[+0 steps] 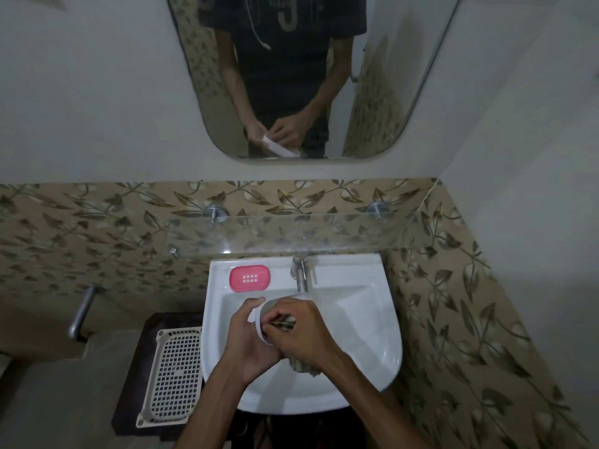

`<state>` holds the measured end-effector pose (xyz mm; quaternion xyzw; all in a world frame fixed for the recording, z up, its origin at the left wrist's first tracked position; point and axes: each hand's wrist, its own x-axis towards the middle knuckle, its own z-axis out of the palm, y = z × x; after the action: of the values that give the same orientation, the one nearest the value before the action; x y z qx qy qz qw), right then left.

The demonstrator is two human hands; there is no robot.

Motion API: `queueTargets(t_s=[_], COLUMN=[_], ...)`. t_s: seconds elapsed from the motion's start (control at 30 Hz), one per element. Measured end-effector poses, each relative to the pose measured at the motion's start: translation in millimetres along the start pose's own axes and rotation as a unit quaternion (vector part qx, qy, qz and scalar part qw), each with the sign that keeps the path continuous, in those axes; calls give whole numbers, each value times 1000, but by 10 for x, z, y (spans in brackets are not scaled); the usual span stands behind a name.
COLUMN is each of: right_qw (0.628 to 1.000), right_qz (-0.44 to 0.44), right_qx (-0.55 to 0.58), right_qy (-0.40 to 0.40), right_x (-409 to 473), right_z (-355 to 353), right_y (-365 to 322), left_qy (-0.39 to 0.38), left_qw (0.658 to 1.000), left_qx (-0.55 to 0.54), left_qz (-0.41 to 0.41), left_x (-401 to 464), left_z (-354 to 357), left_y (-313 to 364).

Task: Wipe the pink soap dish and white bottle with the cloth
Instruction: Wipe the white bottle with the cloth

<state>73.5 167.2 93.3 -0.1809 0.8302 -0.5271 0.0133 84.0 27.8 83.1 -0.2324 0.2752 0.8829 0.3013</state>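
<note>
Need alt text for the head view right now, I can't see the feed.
Over a white ceramic sink, the left hand holds a white plastic bottle while the right hand rubs it with a grey cloth. A pink plastic soap dish sits beside the tap.

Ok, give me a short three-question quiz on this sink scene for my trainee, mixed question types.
1. True or false: the pink soap dish rests on the sink ledge, left of the tap.
2. Which hand holds the white bottle? A) left hand B) right hand C) neither
3. Fill in: the right hand presses the ____ against the bottle.

Key: 1 true. 2 A. 3 cloth.
</note>
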Motion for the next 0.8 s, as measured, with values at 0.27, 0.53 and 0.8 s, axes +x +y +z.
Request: queueTargets(t_s=[0.27, 0.53, 0.8], right_qw=[979, 991, 983], right_qz=[99, 89, 104], right_qx=[-51, -51, -99], right_qy=[172, 91, 114], right_x=[-87, -143, -60], right_z=[62, 0, -114], right_y=[32, -45, -123], left_qy=[67, 114, 122], left_qw=[988, 968, 967], left_qx=[-13, 26, 69], left_qz=[138, 221, 212], left_x=[86, 82, -11], left_z=[196, 304, 515], left_y=[-53, -1, 50])
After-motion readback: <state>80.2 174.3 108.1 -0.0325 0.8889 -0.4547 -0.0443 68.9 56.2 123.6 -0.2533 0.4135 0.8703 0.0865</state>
